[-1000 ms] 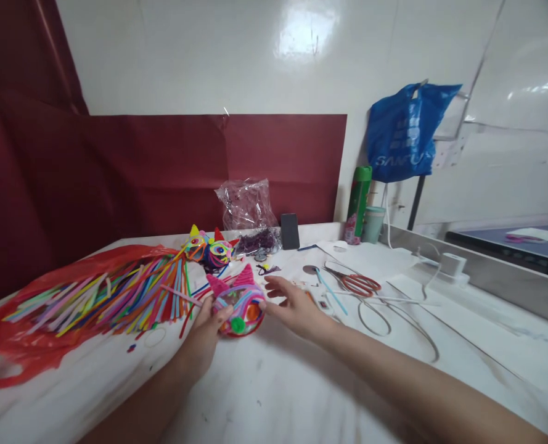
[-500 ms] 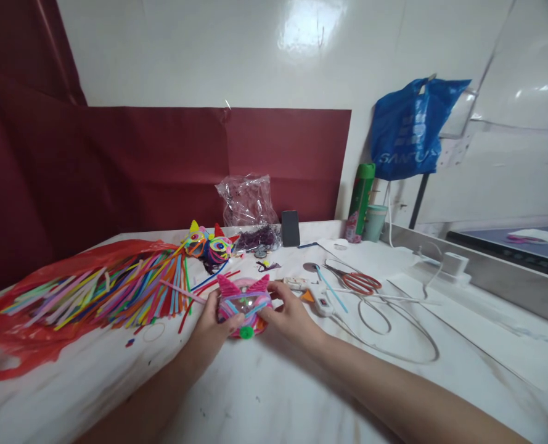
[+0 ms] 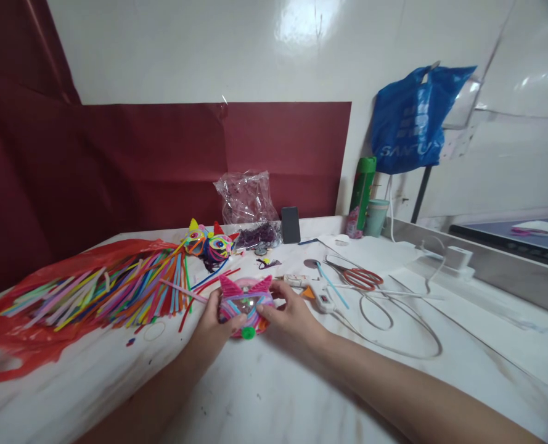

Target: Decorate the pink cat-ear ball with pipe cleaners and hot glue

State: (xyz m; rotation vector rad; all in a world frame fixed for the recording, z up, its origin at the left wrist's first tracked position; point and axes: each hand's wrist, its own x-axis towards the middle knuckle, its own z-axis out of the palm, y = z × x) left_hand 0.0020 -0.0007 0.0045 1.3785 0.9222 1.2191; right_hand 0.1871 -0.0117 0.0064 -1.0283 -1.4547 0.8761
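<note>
My left hand point(image 3: 217, 320) and right hand point(image 3: 296, 316) are clamped on opposite sides of the pink piece point(image 3: 245, 306), well apart from the back edge of the worktop point(image 3: 255, 401); cannot tell whether it touches down. Glue gun point(image 3: 322, 300) lies near my right hand, scissors point(image 3: 363, 279) farther toward the right edge. Pipe cleaners point(image 3: 135, 296) fan over a red bag point(image 3: 28, 338) toward the left edge.

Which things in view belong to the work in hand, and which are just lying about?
In hand or probably part of it:
- pink-eared craft piece, between left hand and right hand
- coloured pipe cleaners
- white glue gun
- scissors

Apparently just around:
- dark phone-like slab
- green spray can
- pale cup
- hanging blue bag
</note>
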